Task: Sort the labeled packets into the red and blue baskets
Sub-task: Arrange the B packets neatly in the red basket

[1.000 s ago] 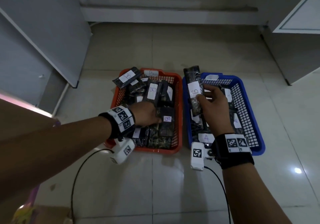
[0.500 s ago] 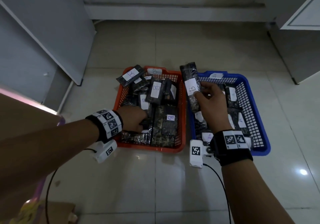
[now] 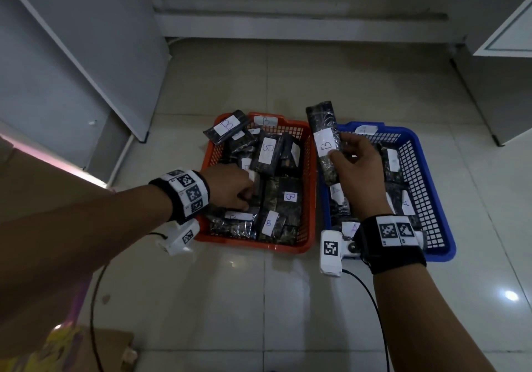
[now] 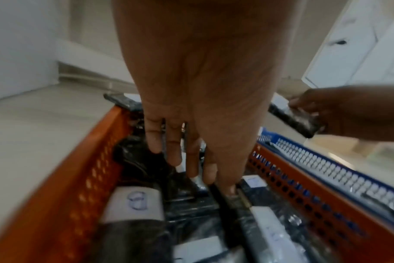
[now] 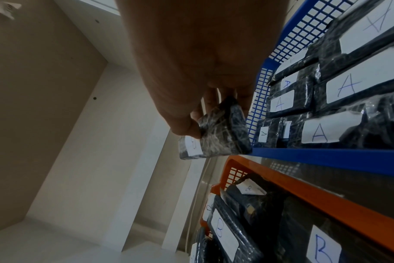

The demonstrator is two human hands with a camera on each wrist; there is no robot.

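The red basket (image 3: 259,245) (image 4: 97,142) holds several dark wrapped packets with white B labels. To its right, the blue basket (image 3: 443,245) (image 5: 326,156) holds packets labeled A. My right hand (image 3: 338,147) (image 5: 205,115) pinches a B-labeled packet (image 3: 324,129) (image 5: 223,135) upright in the air over the gap between the two baskets. My left hand (image 3: 249,191) (image 4: 218,185) reaches down into the left part of the red basket. Its thumb and fingers close on the thin edge of a dark packet (image 4: 220,210) standing among the others.
Both baskets sit on a glossy tiled floor (image 3: 259,299). Grey cabinet panels (image 3: 72,54) stand on the left, a white cabinet (image 3: 503,40) on the right and a low step (image 3: 288,26) behind. Cardboard and a yellow item (image 3: 57,348) lie near left. Wrist-camera cables (image 3: 93,299) trail over the floor.
My left hand moved from the right middle of the red basket to its left side, digging among the packets. My right hand keeps hold of the B packet, drifting slightly.
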